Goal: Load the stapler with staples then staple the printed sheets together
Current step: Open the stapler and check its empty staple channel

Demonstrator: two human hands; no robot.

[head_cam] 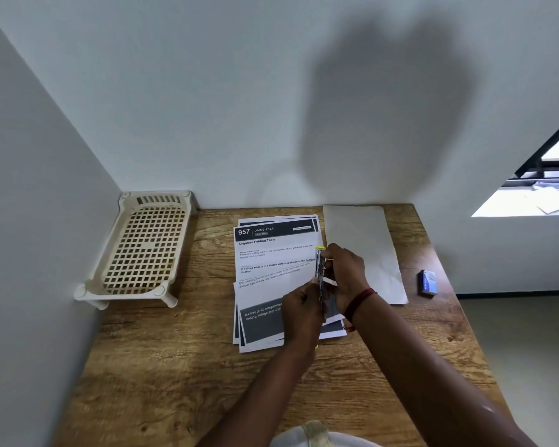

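Now | stapler [320, 279] gripped between left hand [300, 309] | right hand [344, 272]

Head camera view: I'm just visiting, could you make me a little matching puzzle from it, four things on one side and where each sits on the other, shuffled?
Things:
1 stapler
2 printed sheets
3 small blue box
4 cream lattice rack

Places:
A far left corner, by the walls
B gripped by the left hand and right hand
C near the right edge of the table
D fanned out in the table's middle

Pairs: 1-B, 2-D, 3-C, 4-A
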